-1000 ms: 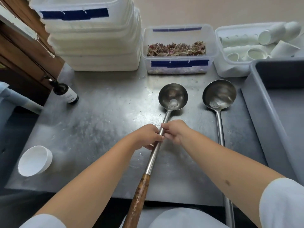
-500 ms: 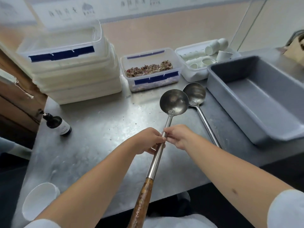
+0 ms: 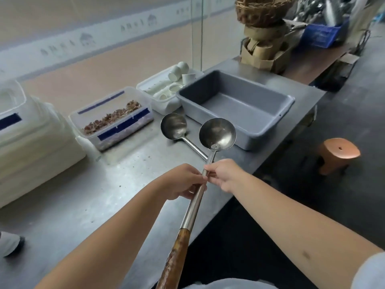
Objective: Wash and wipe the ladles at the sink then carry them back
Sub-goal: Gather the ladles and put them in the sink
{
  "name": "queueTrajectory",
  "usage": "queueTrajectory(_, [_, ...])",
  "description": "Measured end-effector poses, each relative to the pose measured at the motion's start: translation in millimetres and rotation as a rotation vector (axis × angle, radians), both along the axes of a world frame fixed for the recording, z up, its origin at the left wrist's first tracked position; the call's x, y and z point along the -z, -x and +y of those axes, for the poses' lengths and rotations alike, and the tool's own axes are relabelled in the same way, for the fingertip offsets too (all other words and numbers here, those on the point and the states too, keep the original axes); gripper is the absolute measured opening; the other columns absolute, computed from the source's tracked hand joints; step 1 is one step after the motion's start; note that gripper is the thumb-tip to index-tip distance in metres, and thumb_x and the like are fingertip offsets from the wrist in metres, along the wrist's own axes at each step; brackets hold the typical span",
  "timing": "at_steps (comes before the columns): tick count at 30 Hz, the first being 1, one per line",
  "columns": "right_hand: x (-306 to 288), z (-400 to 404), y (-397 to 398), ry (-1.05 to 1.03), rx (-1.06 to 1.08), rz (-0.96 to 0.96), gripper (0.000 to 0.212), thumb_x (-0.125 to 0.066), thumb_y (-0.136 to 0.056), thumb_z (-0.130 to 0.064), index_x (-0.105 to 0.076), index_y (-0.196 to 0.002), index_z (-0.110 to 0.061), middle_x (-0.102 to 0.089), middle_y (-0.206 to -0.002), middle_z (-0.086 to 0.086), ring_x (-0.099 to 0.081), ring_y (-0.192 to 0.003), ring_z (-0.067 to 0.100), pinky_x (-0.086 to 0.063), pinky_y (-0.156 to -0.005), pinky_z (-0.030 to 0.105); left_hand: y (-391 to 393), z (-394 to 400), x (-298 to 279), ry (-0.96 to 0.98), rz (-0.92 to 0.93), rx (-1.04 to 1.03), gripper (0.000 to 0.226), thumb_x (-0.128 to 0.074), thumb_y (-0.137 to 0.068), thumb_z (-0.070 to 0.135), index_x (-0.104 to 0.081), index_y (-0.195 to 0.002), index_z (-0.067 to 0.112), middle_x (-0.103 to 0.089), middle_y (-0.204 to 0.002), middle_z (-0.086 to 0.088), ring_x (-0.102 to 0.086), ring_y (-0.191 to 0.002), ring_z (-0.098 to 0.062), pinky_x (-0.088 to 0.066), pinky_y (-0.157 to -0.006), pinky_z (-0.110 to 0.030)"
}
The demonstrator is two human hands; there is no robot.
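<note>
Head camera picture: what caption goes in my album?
Both hands hold one ladle above the steel counter; another ladle lies there.

A single head-worn view was aimed forward and down, close over a metal counter (image 3: 87,197), with floor taken in at right.

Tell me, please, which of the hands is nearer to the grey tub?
Right. The right hand pinches the held ladle on the side toward the grey tub; the left hand grips the shaft on the far side.
</note>
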State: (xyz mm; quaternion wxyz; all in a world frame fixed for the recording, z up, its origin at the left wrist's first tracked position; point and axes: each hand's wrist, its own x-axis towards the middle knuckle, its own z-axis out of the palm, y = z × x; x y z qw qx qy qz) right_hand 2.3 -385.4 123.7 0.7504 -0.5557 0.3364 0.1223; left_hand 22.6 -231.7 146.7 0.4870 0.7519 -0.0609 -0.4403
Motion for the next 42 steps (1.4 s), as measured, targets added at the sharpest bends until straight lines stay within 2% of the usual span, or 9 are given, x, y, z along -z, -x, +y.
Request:
queueTrajectory(3, [-7.5,-32.1,24.2,-0.009,0.084,-0.018,0.019,-0.064,-0.089,0.006,-0.060,-0.106,0.013,-0.064,-0.082,0.020,-0.066,-0.071,0.025,-0.062,-0.067,0.032,10.5,-33.5,-9.0,0.001,-0.033,0.096,0.019,-0.059,-0.096,0.019,-0.068,-0.090,0.003,-0.071,-0.079,-0.008,-0.061,-0.061,-0.015,-0.052,-0.055,-0.028])
queueTrajectory(6, [-14.7,-64.2,55.7,-0.036,0.167,-0.034,0.016,-0.064,-0.089,0.006,-0.061,-0.103,0.012,-0.064,-0.082,0.019,-0.068,-0.072,0.025,-0.062,-0.069,0.033,29.0,-69.3,-16.2,-0.001,-0.053,0.182,0.020,-0.059,-0.097,0.018,-0.068,-0.092,0.002,-0.069,-0.079,-0.009,-0.057,-0.057,-0.014,-0.050,-0.053,-0.025])
queueTrajectory(9, [-21.0,-96.3,92.8,-0.068,0.260,-0.044,0.008,-0.064,-0.089,0.007,-0.061,-0.095,0.009,-0.063,-0.083,0.019,-0.067,-0.072,0.025,-0.061,-0.057,0.030,53.2,-106.5,-21.3,-0.019,-0.065,0.264,0.020,-0.059,-0.096,0.019,-0.068,-0.088,0.004,-0.070,-0.081,-0.009,-0.058,-0.054,-0.011,-0.048,-0.050,-0.023])
queueTrajectory(12, [-20.9,-129.1,134.3,-0.089,0.340,-0.062,0.015,-0.064,-0.088,0.007,-0.061,-0.102,0.011,-0.063,-0.090,0.021,-0.067,-0.074,0.026,-0.057,-0.053,0.026,85.2,-145.0,-27.0,-0.045,-0.064,0.326,0.018,-0.060,-0.096,0.020,-0.070,-0.088,0.006,-0.071,-0.083,-0.009,-0.057,-0.055,-0.011,-0.048,-0.049,-0.021])
queueTrajectory(16, [-17.5,-174.1,199.2,-0.110,0.443,-0.069,0.020,-0.065,-0.088,0.006,-0.061,-0.107,0.010,-0.064,-0.091,0.020,-0.068,-0.075,0.025,-0.058,-0.055,0.026,139.8,-198.1,-30.1,-0.067,-0.064,0.406,0.019,-0.060,-0.096,0.020,-0.071,-0.096,0.005,-0.073,-0.081,-0.006,-0.058,-0.062,-0.012,-0.053,-0.059,-0.025])
queueTrajectory(25, [-10.5,-285.3,387.9,-0.064,0.746,-0.019,0.008,-0.066,-0.088,0.003,-0.062,-0.094,0.004,-0.064,-0.091,0.019,-0.068,-0.071,0.024,-0.059,-0.056,0.028,298.2,-336.4,-22.2,-0.054,-0.054,0.665,0.024,-0.062,-0.096,0.021,-0.071,-0.102,0.000,-0.073,-0.085,-0.009,-0.063,-0.080,-0.023,-0.058,-0.070,-0.033])
queueTrajectory(30, [-6.6,-336.2,497.0,-0.016,0.965,-0.014,0.007,-0.065,-0.088,0.006,-0.060,-0.088,0.001,-0.061,-0.085,0.017,-0.064,-0.072,0.025,-0.058,-0.055,0.030,389.9,-412.0,-17.4,-0.035,-0.064,0.892,0.022,-0.059,-0.097,0.019,-0.071,-0.091,0.002,-0.071,-0.080,-0.007,-0.062,-0.067,-0.017,-0.050,-0.056,-0.025])
queueTrajectory(36, [-1.6,-386.2,631.3,-0.009,1.270,0.006,0.006,-0.062,-0.090,0.007,-0.059,-0.088,0.003,-0.060,-0.076,0.015,-0.062,-0.067,0.024,-0.054,-0.046,0.028,508.4,-502.4,-11.5,-0.018,-0.018,1.197,0.018,-0.060,-0.095,0.018,-0.067,-0.083,0.007,-0.068,-0.071,-0.003,-0.059,-0.062,-0.015,-0.049,-0.055,-0.023])
queueTrajectory(42, [2.2,-431.4,749.3,0.003,1.557,0.029,0.013,-0.059,-0.092,0.006,-0.057,-0.081,-0.001,-0.058,-0.072,0.013,-0.059,-0.066,0.020,-0.054,-0.047,0.027,624.4,-591.9,0.9,-0.005,-0.044,1.480,0.016,-0.062,-0.094,0.021,-0.070,-0.095,0.006,-0.066,-0.073,-0.002,-0.061,-0.056,-0.008,-0.051,-0.055,-0.023])
